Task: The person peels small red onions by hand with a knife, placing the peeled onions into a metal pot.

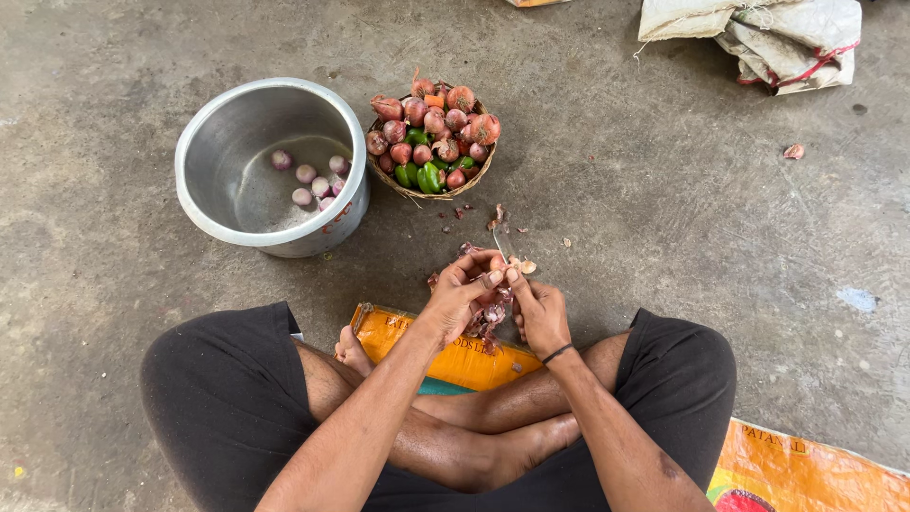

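Two hands (502, 294), reddish half-peeled onion (490, 296)

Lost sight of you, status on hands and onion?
Left hand and right hand both on onion, knife in right. Peels beneath. Nothing blocking.

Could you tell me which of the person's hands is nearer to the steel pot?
Left. The left hand is right of and below the steel pot; the right hand lies farther right, beyond the left.

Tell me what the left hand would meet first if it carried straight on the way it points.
Probably the right hand: the left hand points right and slightly forward, its fingertips already touching the right hand's around the onion between them.
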